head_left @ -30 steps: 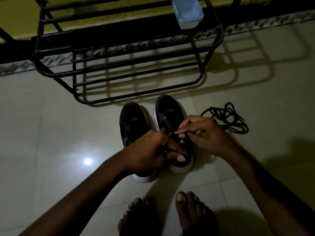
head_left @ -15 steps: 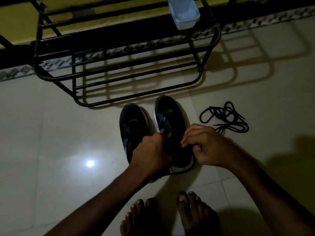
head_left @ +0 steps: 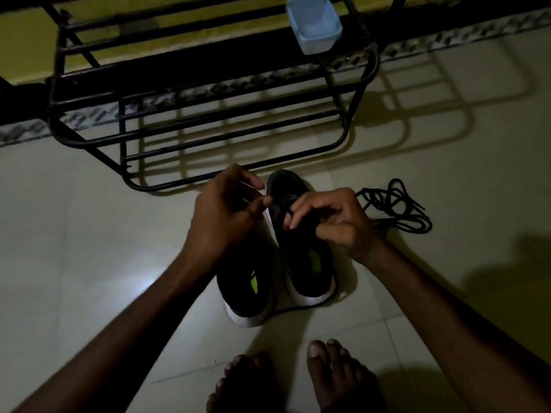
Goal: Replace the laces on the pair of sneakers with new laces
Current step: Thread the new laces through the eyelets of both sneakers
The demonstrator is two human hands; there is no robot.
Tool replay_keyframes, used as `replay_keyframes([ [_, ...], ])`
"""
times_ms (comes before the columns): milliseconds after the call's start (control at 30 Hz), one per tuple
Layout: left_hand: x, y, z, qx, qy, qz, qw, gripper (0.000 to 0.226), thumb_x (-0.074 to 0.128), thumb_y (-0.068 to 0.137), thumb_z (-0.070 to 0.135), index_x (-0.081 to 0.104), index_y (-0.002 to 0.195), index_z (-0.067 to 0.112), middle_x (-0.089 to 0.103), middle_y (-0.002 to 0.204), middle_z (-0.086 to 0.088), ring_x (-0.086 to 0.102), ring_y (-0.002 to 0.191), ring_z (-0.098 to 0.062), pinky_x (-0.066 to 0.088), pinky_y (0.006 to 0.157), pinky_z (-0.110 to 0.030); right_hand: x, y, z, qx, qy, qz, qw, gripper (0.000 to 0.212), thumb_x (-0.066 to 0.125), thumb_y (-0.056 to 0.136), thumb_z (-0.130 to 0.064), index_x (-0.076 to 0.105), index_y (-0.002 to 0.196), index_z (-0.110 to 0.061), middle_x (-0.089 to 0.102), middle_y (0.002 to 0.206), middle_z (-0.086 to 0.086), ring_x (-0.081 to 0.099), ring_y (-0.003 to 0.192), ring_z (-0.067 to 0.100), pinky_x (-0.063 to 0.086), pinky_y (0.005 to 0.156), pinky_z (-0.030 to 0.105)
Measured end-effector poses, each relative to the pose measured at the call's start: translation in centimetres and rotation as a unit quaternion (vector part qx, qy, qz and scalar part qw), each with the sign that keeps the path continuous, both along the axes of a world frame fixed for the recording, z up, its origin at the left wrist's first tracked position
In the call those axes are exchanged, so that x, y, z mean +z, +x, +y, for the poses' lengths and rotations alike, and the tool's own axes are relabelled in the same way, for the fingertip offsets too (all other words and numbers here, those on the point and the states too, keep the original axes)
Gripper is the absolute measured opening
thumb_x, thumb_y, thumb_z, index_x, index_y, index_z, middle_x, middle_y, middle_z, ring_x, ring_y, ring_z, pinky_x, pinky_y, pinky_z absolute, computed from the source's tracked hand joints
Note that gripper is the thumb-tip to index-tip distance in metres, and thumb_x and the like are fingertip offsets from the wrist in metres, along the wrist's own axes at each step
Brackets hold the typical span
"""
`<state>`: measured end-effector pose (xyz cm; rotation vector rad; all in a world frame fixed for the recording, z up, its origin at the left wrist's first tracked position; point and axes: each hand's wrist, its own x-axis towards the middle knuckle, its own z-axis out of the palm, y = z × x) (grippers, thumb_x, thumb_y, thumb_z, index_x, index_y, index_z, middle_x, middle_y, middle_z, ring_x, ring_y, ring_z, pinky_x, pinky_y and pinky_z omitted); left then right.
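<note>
- Working the lace [head_left: 301,308] out of the right-hand sneaker [head_left: 307,263] looks like the step in hand. It stands against the left-hand sneaker [head_left: 244,290] on the floor [head_left: 89,234], just ahead of the person's bare feet [head_left: 337,374], toes pointing toward the black rack [head_left: 121,135].
- The right hand [head_left: 334,222] sits over the eyelet area of the right-hand sneaker. Its fingers are curled, and forefinger and thumb pinch a dark strand near the tongue.
- The left hand [head_left: 229,210] hovers over the front of the left-hand sneaker with thumb pressed to forefinger. It is too dark to tell whether a strand sits in that pinch.
- I would loosen one crossing at a time from the top eyelets down, pulling straight along the eyelet line. Yanking the whole length would likely jam it.
- The free hand probably serves best pressing on the shoe's side, so the sneaker does not lift or tip with each pull.
- One end of the lace trails around the heel of the right-hand sneaker. It could catch under the sole, so draw it clear before pulling hard.
- A tangle of loose laces [head_left: 396,207] lies on the floor just to the right of the right hand. Whether these are new or used cannot be told, so the removed lace should go well apart from them.
- Light is poor, so finding each eyelet by touch seems safer than by eye.
</note>
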<state>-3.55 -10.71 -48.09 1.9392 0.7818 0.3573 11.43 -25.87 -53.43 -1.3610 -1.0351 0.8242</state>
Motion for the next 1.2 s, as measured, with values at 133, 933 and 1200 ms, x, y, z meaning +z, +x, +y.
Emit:
replay_keyframes([
  [133, -1.6, 0.2, 3.5, -0.039, 0.003, 0.002, 0.999, 0.007, 0.075, 0.09, 0.01, 0.075, 0.095, 0.015, 0.073, 0.087, 0.003, 0.07, 0.081, -0.012, 0.056, 0.073, -0.035, 0.3, 0.6, 1.2, -0.07, 0.036, 0.088, 0.993, 0.03, 0.053, 0.067, 0.012, 0.071, 0.09, 0.009, 0.07, 0.091, 0.028, 0.068, 0.081, 0.036, 0.053, 0.081, 0.039],
  [933, -6.2, -4.6, 8.1, 0.085, 0.077, 0.181, 0.977, 0.013, 0.07, 0.086, -0.008, 0.074, 0.086, 0.005, 0.074, 0.08, -0.009, 0.072, 0.068, -0.02, 0.053, 0.057, -0.019, -1.7, 1.0, 3.1, -0.325, -0.101, 0.046, 0.939, 0.025, 0.073, 0.085, 0.001, 0.074, 0.108, -0.008, 0.076, 0.1, 0.002, 0.073, 0.091, 0.016, 0.06, 0.086, 0.032],
  [1200, -4.1, -1.3, 3.5, 0.115, -0.275, 0.006, 0.955, 0.015, 0.064, 0.096, 0.003, 0.067, 0.082, 0.009, 0.068, 0.076, -0.007, 0.062, 0.069, -0.016, 0.051, 0.064, -0.023, -1.2, 1.4, 3.1, -0.049, -0.194, -0.136, 0.97, 0.06, 0.068, 0.09, -0.007, 0.055, 0.139, -0.039, 0.032, 0.16, -0.005, 0.03, 0.147, 0.009, 0.037, 0.114, 0.03],
])
